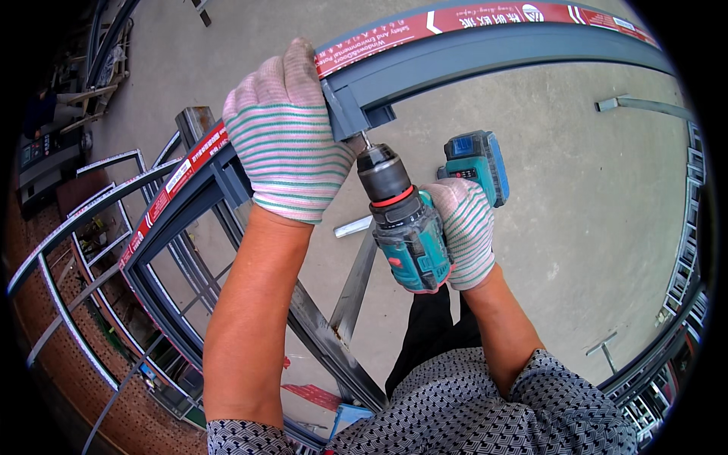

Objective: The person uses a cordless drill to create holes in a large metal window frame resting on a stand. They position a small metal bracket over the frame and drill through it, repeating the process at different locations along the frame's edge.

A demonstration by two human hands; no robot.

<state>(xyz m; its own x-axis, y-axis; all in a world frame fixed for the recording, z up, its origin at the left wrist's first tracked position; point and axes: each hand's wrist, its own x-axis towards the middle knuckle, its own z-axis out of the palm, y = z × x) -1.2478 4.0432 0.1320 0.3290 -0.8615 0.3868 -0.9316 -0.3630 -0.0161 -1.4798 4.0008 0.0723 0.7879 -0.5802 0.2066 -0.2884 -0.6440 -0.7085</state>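
Right hand (464,227) grips the drill (402,231), bit (367,139) at the inner edge of the grey frame (425,74); left hand (288,144) clasps the frame alongside. Drilling or fastening seems in hand; the next move likely calls for steady alignment.

The cordless drill (415,246) is bright teal and black, with a red ring behind its black chuck (379,168) and a blue battery pack (494,171). Both knitted gloves (284,144), I notice, are pale pink striped with green. The metal frame (425,76) is slate blue-grey, its tape (413,32) red with white print. Black-and-pale geometric figures cover the shirt (455,394); the trousers (425,326) are black.
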